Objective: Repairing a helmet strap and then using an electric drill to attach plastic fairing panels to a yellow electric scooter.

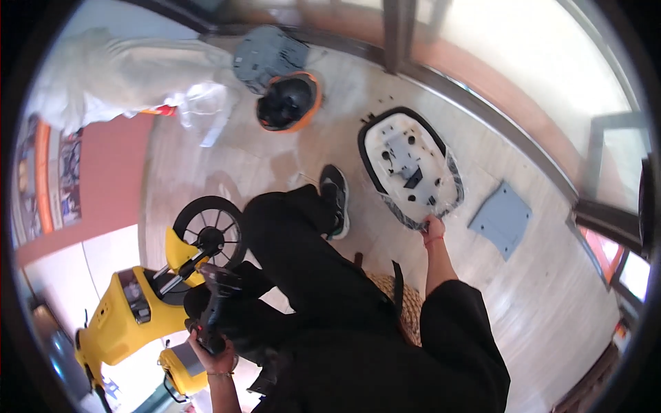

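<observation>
My left hand [212,354], at the lower left, is closed round the grip of a dark power drill [219,286] held over my legs. My right hand [432,226] grips the lower edge of a white oval shell [392,151] with a black rim, dark fittings and some clear plastic film round its lower part. A flat grey plate [500,220] with small holes lies on the floor right of that hand.
A yellow wheeled vehicle [117,323] stands at my left. An orange-and-black bowl-shaped shell [289,103] and a grey panel [268,58] lie at the back, near white draped sheeting [124,76]. Glazed panels [502,62] border the right. A woven seat [408,310] is under me.
</observation>
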Demonstrator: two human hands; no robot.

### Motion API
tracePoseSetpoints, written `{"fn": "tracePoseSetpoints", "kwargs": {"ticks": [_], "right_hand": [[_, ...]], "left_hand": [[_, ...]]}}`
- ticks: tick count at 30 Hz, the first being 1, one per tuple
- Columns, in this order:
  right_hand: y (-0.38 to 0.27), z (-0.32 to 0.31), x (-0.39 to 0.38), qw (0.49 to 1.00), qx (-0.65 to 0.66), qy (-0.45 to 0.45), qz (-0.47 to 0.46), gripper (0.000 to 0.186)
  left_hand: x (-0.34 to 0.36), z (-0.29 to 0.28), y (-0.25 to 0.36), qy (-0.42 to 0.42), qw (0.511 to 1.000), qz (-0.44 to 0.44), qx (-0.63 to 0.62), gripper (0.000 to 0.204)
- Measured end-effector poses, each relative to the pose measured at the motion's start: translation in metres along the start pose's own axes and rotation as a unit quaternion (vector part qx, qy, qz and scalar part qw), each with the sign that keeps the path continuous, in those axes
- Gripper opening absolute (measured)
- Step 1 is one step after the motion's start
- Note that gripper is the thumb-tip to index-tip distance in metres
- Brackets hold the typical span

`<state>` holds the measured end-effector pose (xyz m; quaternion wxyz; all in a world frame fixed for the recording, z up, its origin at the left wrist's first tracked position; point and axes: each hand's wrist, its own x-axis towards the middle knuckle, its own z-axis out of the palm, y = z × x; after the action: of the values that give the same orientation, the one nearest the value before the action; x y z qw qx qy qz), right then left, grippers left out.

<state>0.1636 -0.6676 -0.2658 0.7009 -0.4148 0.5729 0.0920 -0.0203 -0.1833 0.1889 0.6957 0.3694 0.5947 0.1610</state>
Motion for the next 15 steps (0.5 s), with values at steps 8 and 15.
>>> {"fn": "tracePoseSetpoints", "kwargs": {"ticks": [8,15], "right_hand": [[-0.049,0.079,-0.089,0.987,-0.068,-0.133,-0.056,0.022],[-0.041,0.186,-0.182,0.957,-0.102,-0.261,-0.077,0.027]], "left_hand": [[-0.015,-0.022,-0.001,-0.052,0.995,0.032,-0.074,0.033],[0.001,-0.052,0.019,-0.079,0.991,0.030,-0.103,0.041]]}}
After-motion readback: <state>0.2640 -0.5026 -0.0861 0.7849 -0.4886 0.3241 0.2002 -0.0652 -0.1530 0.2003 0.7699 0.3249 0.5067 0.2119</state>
